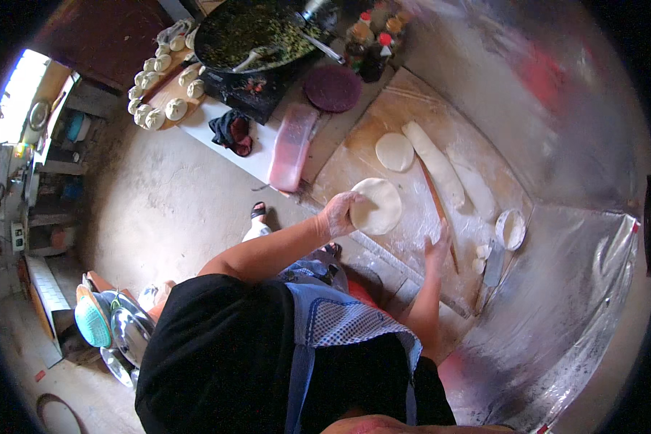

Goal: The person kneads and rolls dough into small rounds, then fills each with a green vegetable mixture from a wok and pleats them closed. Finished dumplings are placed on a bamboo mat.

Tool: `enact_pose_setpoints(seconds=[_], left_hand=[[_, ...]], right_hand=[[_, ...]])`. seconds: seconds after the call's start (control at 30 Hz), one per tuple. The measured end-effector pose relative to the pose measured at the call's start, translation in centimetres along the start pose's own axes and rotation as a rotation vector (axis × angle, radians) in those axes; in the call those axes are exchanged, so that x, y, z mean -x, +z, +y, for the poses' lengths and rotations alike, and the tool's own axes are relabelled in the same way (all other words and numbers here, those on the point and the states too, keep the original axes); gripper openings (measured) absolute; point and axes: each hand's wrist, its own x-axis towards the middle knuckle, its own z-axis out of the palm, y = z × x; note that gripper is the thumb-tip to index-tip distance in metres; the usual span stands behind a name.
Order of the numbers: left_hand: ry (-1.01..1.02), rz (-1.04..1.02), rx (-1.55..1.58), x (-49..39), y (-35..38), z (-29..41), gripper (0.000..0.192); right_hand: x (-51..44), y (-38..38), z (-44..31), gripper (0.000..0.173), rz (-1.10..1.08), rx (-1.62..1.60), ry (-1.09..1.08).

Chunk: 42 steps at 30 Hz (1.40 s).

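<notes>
A flat round dough wrapper (378, 207) is held by its edge in my left hand (338, 216), above the near edge of the floured wooden board (352, 154). My right hand (438, 244) is over the board with its fingers apart, holding nothing. Beside it lies a thin wooden rolling pin (435, 196); whether the fingertips touch it I cannot tell. Another dough round (395, 152) rests flat near the pin's far end. A long dough roll (436, 165) lies just right of the pin, and small dough pieces (482, 255) sit near a metal scraper (493, 264).
A large pan of chopped green filling (249, 40) stands at the back with utensils in it. Pleated buns (154, 118) line a wooden board at the left. Nearby are a dark cloth (232, 133), a pink plastic tray (292, 146), a purple round lid (332, 88) and red-capped bottles (380, 57).
</notes>
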Motion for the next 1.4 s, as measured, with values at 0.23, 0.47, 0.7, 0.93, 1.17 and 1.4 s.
enact_pose_setpoints(seconds=[0.23,0.47,0.7,0.93,1.17,1.4], left_hand=[[0.071,0.041,0.104,10.4,-3.0,11.4,0.051],[0.236,0.022,0.044,19.8,-7.3,26.2,0.055],[0.318,0.070,0.101,23.7,-9.2,35.6,0.055],[0.321,-0.008,0.199,24.4,-10.9,38.8,0.052],[0.347,0.086,0.083,24.6,-9.9,43.1,0.047],[0.445,0.189,0.033,22.5,-7.3,45.9,0.048]], right_hand=[[-3.8,5.5,-17.8,0.025,-0.193,-0.436,0.307],[-16.1,13.4,-44.2,0.018,-0.243,-0.761,-0.049],[-28.4,22.9,-55.4,0.035,-0.454,0.036,-0.053],[-32.0,27.7,-54.5,0.026,-0.727,0.327,0.026],[-38.3,27.8,-50.8,0.027,-0.383,0.193,-0.237],[-43.4,32.1,-52.7,0.023,-0.264,0.145,-0.262]])
